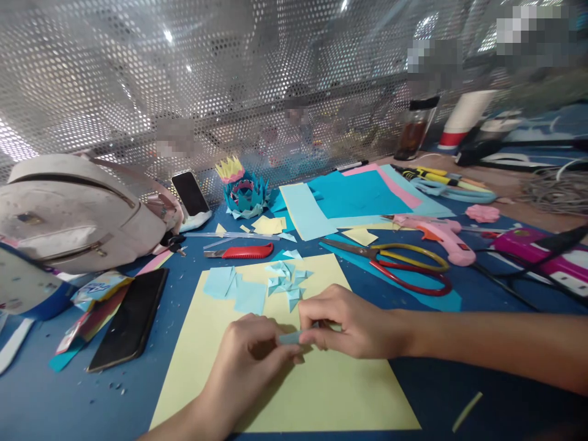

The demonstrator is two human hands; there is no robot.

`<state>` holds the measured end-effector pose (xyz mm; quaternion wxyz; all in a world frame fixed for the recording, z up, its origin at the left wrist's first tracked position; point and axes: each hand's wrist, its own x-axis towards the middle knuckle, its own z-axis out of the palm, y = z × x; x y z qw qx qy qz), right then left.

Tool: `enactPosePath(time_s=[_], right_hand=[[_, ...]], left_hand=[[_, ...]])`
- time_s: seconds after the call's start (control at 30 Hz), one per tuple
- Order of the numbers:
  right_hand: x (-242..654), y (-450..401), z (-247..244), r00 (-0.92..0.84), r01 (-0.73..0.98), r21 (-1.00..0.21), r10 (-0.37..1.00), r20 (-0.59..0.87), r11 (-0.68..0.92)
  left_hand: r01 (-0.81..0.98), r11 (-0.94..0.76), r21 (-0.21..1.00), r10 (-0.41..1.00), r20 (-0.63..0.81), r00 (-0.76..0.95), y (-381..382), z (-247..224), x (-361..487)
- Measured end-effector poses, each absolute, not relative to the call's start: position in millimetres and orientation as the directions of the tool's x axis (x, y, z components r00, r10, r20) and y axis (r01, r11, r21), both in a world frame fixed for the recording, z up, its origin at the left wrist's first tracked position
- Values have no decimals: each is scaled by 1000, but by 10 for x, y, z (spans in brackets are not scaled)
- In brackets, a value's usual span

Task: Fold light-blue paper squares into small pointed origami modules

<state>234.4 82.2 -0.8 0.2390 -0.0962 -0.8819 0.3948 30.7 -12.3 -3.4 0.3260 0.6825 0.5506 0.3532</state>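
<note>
Between my two hands is a small piece of light blue paper (289, 337), folded and pinched at both ends. My left hand (255, 352) grips its left end with thumb and fingers, and my right hand (346, 321) grips the right end; the fingers hide much of it. Both hands are just above a pale yellow sheet (316, 401). Beyond them on that sheet lie several folded light blue paper points (287, 282) in a loose cluster. Left of these are flat light blue paper squares (250, 297).
Past the sheet lie a red cutter (248, 251), scissors (404, 263), a pink glue gun (436, 233) and coloured paper (362, 193). A layered paper flower (245, 195) stands farther back. Leftward are a black phone (131, 321) and a backpack (78, 211). A power strip (542, 257) sits right.
</note>
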Motion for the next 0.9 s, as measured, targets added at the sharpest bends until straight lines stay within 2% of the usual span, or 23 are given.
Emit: enactPosePath(time_s=[0.2, 0.37, 0.57, 0.77, 0.9], right_hand=[[2334, 820, 19, -841, -8, -841, 451, 298, 541], [2327, 823, 13, -852, -20, -865, 444, 277, 502], [2330, 859, 33, -832, 19, -918, 516, 205, 396], [2332, 850, 32, -808, 7, -899, 532, 253, 437], [2328, 848, 32, -813, 18, -941, 552, 182, 337]], left_hand=[[486, -150, 861, 988, 115, 102, -109, -1, 304], [475, -169, 863, 985, 127, 121, -123, 31, 300], [431, -99, 897, 995, 85, 52, -127, -6, 270], [386, -64, 920, 998, 49, 50, -111, -25, 263], [359, -45, 932, 999, 34, 37, -113, -21, 260]])
